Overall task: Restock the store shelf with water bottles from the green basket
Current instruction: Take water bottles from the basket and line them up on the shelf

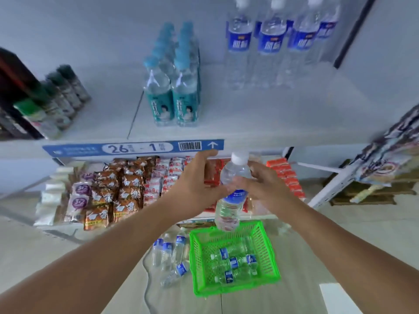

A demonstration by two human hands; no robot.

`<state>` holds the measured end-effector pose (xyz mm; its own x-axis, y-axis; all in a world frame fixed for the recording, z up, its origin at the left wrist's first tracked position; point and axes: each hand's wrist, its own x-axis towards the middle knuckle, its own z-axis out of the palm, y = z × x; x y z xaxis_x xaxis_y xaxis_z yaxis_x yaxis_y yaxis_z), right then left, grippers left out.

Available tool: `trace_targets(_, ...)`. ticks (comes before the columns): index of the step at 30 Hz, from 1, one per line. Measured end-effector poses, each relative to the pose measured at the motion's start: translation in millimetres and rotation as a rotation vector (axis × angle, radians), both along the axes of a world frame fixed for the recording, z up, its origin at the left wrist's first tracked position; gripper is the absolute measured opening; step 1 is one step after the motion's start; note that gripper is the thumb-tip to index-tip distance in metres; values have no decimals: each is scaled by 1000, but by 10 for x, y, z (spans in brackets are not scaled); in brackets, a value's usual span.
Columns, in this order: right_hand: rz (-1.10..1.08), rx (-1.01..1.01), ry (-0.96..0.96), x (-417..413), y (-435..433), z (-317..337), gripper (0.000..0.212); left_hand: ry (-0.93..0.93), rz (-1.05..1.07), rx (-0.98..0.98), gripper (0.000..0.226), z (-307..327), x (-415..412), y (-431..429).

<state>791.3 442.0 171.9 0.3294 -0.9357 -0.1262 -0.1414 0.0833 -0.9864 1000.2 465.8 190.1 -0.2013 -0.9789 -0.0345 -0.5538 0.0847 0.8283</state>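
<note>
Left hand (197, 182) and right hand (265, 184) hold a clear plastic white-capped water bottle (226, 211), slightly tilted, above a green plastic mesh basket (265, 241) containing several similar bottles (232, 262).

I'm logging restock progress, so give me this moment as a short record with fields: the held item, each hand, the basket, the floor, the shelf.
held item: water bottle, cap up, slightly tilted
right hand: grips its upper part
left hand: against its side; grip unclear
green basket: on the floor, holds loose bottles lying flat
floor bottles: beside the basket, on its left
shelf: teal-label bottles, tall blue-label bottles
</note>
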Motion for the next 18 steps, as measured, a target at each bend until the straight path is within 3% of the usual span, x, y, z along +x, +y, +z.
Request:
trace_targets(4,68,39,-107,1,-17,667,35,-20,-157,104,67,214,32,145)
trace_targets(6,54,16,-151,-8,-13,900,51,-44,-214,143,69,289,-26,228)
trace_targets(9,-11,-37,-129,-54,6,1199,72,1,-148,104,48,427,-147,248)
trace_targets(14,-117,-177,44,-118,38,1564,39,12,-69,-39,58,604,-422,65)
trace_targets(18,-197,-239,143,-250,-120,1738,28,4,10,-98,55,717,-686,-217)
